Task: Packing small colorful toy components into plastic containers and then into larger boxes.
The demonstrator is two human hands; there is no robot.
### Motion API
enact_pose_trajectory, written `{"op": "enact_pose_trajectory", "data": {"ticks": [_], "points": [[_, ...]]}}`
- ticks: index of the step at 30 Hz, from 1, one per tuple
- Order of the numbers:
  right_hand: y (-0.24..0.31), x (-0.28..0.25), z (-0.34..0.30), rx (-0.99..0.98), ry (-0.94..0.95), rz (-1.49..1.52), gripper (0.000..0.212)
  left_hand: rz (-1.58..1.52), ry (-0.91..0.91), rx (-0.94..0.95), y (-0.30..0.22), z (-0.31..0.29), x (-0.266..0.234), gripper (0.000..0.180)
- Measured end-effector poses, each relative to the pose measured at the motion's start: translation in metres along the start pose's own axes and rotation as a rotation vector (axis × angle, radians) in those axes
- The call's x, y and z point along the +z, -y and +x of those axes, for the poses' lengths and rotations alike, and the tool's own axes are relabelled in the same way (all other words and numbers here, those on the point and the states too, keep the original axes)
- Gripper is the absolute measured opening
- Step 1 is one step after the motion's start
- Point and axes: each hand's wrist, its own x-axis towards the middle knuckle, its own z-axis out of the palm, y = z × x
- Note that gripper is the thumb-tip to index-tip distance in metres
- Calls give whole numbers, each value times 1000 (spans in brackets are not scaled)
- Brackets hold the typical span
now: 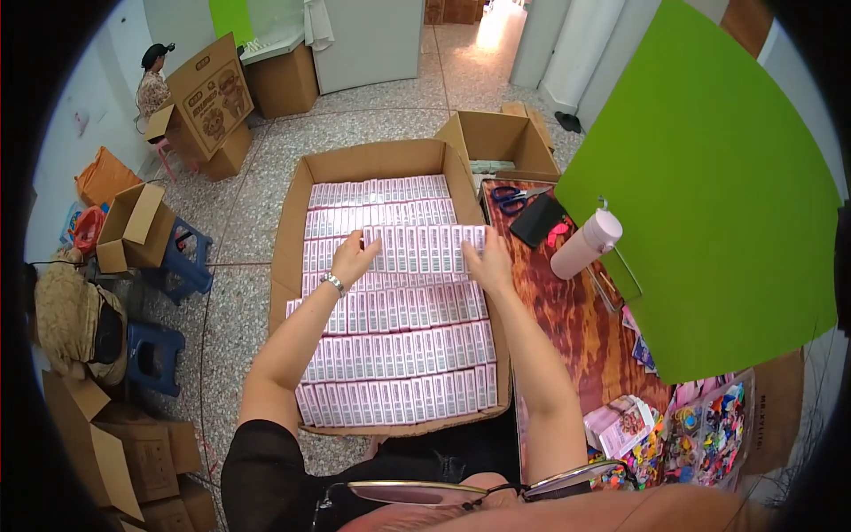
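Note:
Between my two hands is a row of small pink-and-white boxes (421, 249), pressed together side by side. My left hand (355, 257) grips the left end of this row, and my right hand (488, 263) closes on its right end. The row is over the middle of a large open cardboard carton (285, 226). More rows of the same small boxes (399, 346) stand in the carton, in front of and behind my hands. The held row hides part of the boxes beneath it.
Right of the carton, a reddish wooden table (567, 332) bears scissors (510, 200), a black phone (537, 222), a pink bottle (588, 244) and bags of colourful small pieces (705, 434). A green panel (709, 195) rises beyond. Blue stools (155, 356) stand left; another person (154, 84) sits far left.

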Motion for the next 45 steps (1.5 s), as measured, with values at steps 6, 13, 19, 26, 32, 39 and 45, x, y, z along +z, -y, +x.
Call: {"op": "enact_pose_trajectory", "data": {"ticks": [6, 13, 19, 26, 32, 39, 45], "points": [[-19, 50, 20, 55, 176, -99, 74, 172, 73, -200, 37, 16, 12, 75], [-33, 59, 21, 191, 429, -263, 81, 281, 191, -230, 48, 27, 40, 85], [-17, 63, 14, -51, 386, -590, 67, 368, 281, -233, 51, 21, 44, 84], [-42, 91, 1, 253, 319, -356, 61, 401, 191, -195, 48, 5, 62, 110], [-33, 71, -9, 69, 312, -575, 50, 496, 320, -337, 13, -11, 65, 112], [-37, 57, -22, -66, 301, -659, 57, 530, 339, -328, 11, -16, 66, 115], [48, -44, -70, -80, 478, -586, 54, 489, 300, -265, 57, -6, 63, 108]]}}
